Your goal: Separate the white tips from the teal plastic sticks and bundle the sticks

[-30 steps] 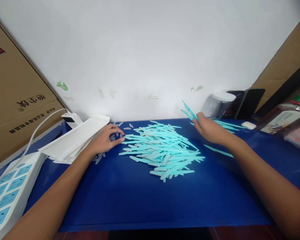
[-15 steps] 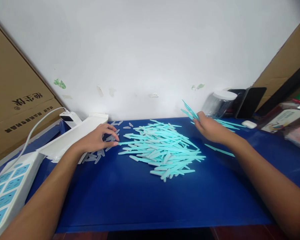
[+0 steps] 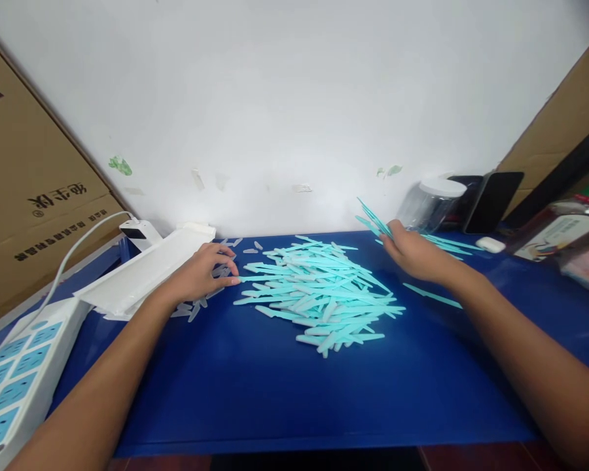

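A heap of turquoise eyebrow razors (image 3: 319, 288) with whitish capped ends is spread over the middle of the blue table. At its left edge, my left hand (image 3: 203, 269) pinches the tip of one razor between thumb and index finger. Partly behind that hand lie small translucent caps (image 3: 195, 307). My right hand (image 3: 412, 254), right of the heap, is closed around several razors (image 3: 372, 217) whose ends fan out up and left. More loose razors (image 3: 451, 244) lie beyond the right wrist, and a single one (image 3: 432, 296) lies below it.
On the left are a white tray-like wrapper (image 3: 142, 278), a power strip (image 3: 19, 373), a white charger with cable (image 3: 140, 233) and a cardboard box (image 3: 39, 163). Along the right stand a clear jar (image 3: 429, 203), a dark phone (image 3: 493, 203), a white earbud case (image 3: 491, 244) and a bottle (image 3: 554, 229).
My left hand has shifted slightly right, its fingertips still at the end of a razor. My right hand keeps its bunch in nearly the same place.
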A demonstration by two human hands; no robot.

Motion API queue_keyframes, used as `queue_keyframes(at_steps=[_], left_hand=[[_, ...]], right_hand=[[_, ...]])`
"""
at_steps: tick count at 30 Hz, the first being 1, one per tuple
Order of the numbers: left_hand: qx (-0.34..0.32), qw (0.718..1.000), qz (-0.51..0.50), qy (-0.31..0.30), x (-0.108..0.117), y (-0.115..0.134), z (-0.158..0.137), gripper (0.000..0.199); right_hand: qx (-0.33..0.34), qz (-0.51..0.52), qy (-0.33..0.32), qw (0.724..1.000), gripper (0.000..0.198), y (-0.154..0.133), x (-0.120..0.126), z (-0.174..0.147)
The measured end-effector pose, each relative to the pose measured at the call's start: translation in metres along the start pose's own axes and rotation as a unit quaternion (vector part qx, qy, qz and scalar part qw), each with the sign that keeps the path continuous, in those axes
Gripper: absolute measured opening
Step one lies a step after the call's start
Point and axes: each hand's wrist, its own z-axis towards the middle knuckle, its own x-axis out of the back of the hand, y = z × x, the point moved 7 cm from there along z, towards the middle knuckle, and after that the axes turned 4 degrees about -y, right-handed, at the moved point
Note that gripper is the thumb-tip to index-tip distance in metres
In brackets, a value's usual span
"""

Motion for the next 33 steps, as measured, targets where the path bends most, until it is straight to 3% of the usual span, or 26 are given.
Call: queue_keyframes(at_steps=[7,13,19,27,33], left_hand=[[-0.042,0.997,-0.044,0.055,-0.007,0.023,0.013,0.052],[-0.058,0.993,-0.046,0.097,0.001,0.019,0.054,0.05],[-0.084,0.994,0.016,0.068,-0.013,0.014,0.091,0.038],[-0.009,0.991,0.091,0.101,-0.002,-0.011,0.061,0.026],[0.032,0.989,0.118,0.079,0.001,-0.02,0.056,0.052]], right_hand=[[0.0,0.002,0.004,1.0,0.023,-0.005,0.003,-0.001],[0.003,0.0,0.002,1.0,0.021,-0.005,0.004,-0.002],[0.001,-0.001,-0.001,1.0,0.02,-0.005,0.005,-0.001],[0.0,-0.003,0.002,1.0,0.02,-0.003,0.008,-0.001],[0.007,0.005,0.011,1.0,0.019,-0.006,0.011,-0.002]])
